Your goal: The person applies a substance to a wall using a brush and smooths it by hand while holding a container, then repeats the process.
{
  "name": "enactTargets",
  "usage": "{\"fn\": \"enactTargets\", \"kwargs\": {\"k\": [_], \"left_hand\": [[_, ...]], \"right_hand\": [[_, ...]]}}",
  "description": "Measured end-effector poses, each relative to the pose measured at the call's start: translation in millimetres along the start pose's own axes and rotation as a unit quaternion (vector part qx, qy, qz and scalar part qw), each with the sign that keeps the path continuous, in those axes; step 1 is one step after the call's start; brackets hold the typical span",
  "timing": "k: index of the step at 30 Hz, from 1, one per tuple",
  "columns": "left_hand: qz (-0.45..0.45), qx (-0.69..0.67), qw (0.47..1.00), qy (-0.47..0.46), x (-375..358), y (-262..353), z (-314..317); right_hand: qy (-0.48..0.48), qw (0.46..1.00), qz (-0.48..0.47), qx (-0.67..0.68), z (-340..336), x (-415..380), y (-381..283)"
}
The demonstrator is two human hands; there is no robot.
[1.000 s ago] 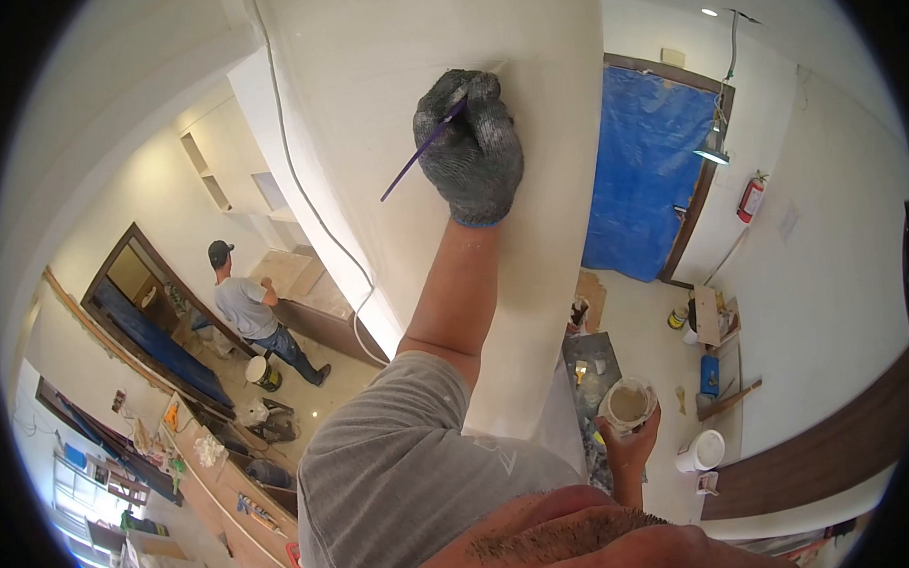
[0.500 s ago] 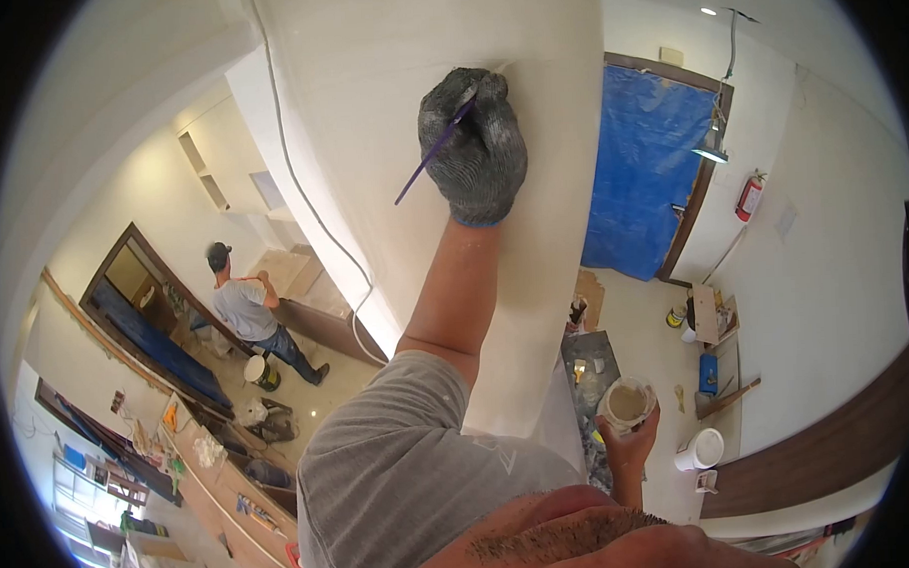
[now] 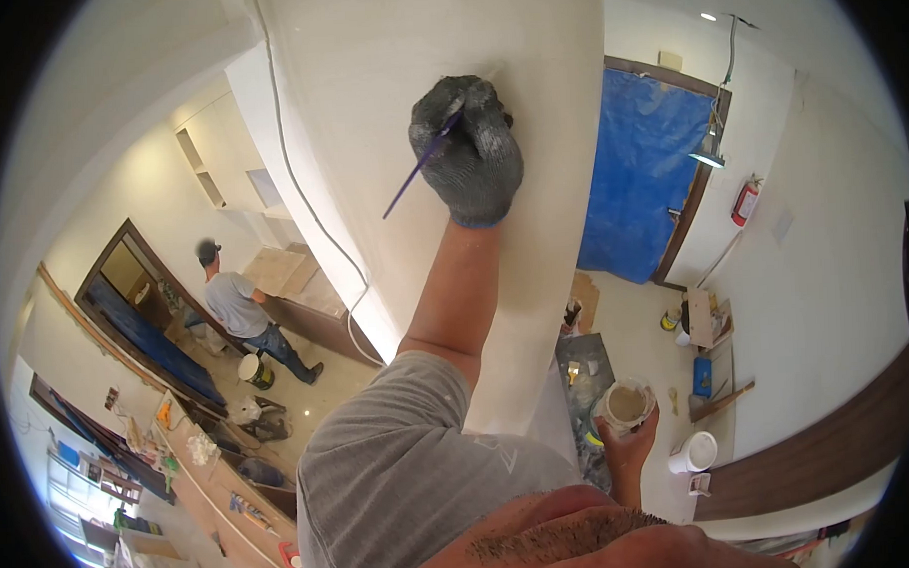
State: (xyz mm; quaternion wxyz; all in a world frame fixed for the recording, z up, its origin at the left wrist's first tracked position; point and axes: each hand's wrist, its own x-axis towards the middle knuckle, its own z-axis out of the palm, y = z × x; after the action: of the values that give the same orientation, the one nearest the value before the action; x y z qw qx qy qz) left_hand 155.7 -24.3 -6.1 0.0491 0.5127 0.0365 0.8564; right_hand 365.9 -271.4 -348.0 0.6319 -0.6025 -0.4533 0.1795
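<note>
My left hand (image 3: 467, 153), in a dark grey glove, is raised against the pale wall face (image 3: 366, 47). Its fingers are closed around a thin purple-handled tool (image 3: 406, 189), whose handle slants down to the left; the working tip is hidden by the glove. Lower right, my bare right hand (image 3: 632, 446) grips a round clear container (image 3: 627, 403) with beige paste inside.
A grey cable (image 3: 290, 170) runs down the wall's left edge. At the left, another person (image 3: 237, 304) stands near a bucket (image 3: 254, 371) and a long wooden bench (image 3: 217, 503). A blue-covered door (image 3: 636, 177), extinguisher (image 3: 745, 202) and white bucket (image 3: 694, 453) are at the right.
My left hand has moved slightly down and left along the wall, with the tool. My right hand still holds the container. The other person's arm has lowered.
</note>
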Motion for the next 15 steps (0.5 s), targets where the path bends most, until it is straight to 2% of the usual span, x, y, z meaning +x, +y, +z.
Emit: {"fn": "enactTargets", "kwargs": {"k": [2,5,11,14,15], "left_hand": [[0.029,0.005,0.999,-0.019,-4,-6,-2],[0.025,0.024,0.999,-0.017,-7,-4,-1],[-0.056,0.001,0.998,0.029,-5,6,3],[0.007,0.079,0.997,-0.006,0,3,-3],[-0.009,0.039,0.999,-0.002,-2,3,-2]], "right_hand": [[0.001,1.000,-0.005,-0.012,-1,0,5],[-0.005,1.000,0.007,-0.017,-1,0,3],[-0.007,1.000,0.016,-0.025,-2,2,3],[-0.002,1.000,0.018,-0.015,-3,3,4],[-0.002,1.000,0.019,-0.013,-4,3,4]]}}
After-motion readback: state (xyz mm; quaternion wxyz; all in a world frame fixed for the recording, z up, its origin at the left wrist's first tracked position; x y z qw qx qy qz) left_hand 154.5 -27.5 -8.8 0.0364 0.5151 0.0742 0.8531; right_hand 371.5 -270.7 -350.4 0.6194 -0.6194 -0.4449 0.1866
